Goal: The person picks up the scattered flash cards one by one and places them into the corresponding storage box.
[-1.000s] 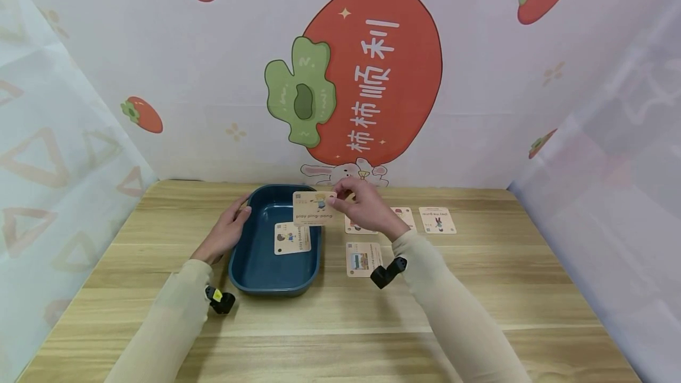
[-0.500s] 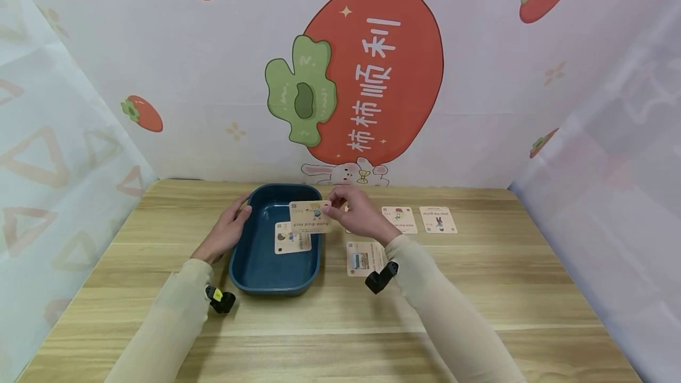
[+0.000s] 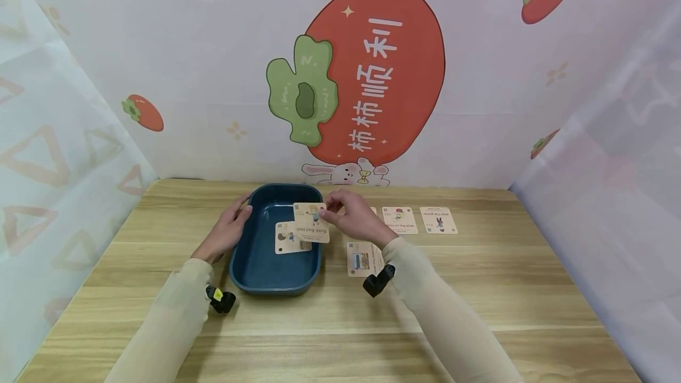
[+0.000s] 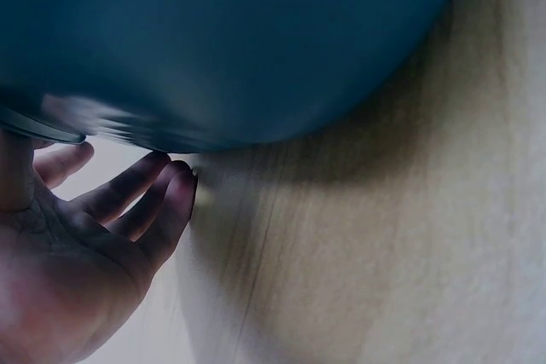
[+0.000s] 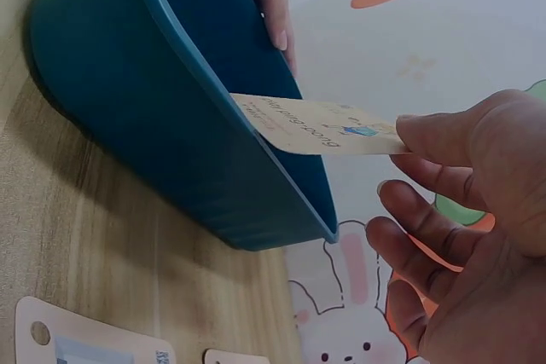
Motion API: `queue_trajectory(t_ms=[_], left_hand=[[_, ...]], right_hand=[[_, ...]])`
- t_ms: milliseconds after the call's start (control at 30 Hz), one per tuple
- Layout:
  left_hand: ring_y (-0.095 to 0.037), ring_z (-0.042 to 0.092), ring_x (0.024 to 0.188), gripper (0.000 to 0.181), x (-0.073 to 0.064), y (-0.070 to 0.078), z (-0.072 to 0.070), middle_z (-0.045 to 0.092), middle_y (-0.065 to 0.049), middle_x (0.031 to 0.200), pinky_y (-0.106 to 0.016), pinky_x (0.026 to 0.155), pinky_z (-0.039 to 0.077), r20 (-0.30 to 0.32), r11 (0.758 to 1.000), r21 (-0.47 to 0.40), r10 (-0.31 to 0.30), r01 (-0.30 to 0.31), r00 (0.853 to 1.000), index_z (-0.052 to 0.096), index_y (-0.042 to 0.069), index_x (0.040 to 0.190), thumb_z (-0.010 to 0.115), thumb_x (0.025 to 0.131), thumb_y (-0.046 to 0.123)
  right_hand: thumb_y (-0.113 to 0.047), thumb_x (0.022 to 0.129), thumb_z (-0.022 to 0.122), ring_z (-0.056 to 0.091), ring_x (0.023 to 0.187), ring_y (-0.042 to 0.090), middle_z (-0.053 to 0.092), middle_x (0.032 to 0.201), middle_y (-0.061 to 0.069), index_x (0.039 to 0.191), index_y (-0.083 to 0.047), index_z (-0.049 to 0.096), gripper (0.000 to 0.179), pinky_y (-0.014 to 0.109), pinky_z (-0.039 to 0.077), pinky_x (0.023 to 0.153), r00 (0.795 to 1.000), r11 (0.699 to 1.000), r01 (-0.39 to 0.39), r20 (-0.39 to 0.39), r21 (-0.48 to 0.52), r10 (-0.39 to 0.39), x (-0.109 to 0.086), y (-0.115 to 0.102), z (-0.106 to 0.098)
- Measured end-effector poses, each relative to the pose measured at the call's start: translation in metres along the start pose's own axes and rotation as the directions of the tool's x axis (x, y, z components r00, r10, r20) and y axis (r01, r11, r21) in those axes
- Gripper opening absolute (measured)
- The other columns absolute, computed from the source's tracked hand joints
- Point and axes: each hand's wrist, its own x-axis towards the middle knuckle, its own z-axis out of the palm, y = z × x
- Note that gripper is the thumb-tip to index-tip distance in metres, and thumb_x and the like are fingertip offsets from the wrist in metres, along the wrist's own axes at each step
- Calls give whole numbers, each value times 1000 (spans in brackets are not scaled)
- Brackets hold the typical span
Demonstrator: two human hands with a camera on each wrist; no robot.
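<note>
My right hand pinches a "play ping-pong" card by its corner, thumb on the printed face. The card is tilted over the right rim of a dark blue plastic bin. In the right wrist view, the card's lower edge overlaps that rim. A "play basketball" card lies inside the bin, partly covered by the held card. My left hand grips the bin's left side, thumb at the rim. In the left wrist view its fingers lie against the outer wall.
Right of the bin, a card with a blue picture lies on the wooden table. Behind it are a slide card, a guitar card and another card mostly hidden by my right hand. A persimmon-print cloth stands behind the table.
My right hand has moved slightly left and down with the ping-pong card, which has turned and tilted toward the bin. The left hand and bin have stayed put.
</note>
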Motion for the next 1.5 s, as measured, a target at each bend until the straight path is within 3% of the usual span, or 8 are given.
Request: queue_trajectory(t_ms=[600,867,1133,1500], left_hand=[[-47,46,131,56,0,-2,1,46,-35,143,-62,109,36,-6,1000,-1,10,-10,1000,16,5,162,30,114,29],[-47,48,129,55,-1,-2,1,47,-34,142,-61,108,38,-3,1000,-4,9,-9,1000,16,5,162,29,114,28],[-46,48,129,56,-2,-1,1,46,-34,144,-62,107,38,-6,1000,-3,0,0,1000,16,6,163,29,114,30],[-46,47,130,57,-2,1,0,46,-34,144,-62,108,37,1,1000,-2,7,-7,1000,16,6,163,29,113,31]], right_hand=[[-19,99,69,58,97,23,64,97,0,103,-12,72,9,30,52,81,999,1000,14,30,-1,-14,-1,0,1],[-16,99,69,58,94,21,65,97,0,105,-6,73,13,32,52,80,999,999,30,36,16,-30,-3,3,1],[-19,99,70,57,93,19,62,97,0,100,-13,71,6,30,52,76,999,1000,12,43,22,-12,-4,7,3],[-15,94,74,56,92,20,62,96,0,100,-11,70,8,30,52,78,997,1000,11,71,-2,-11,-2,17,9]])
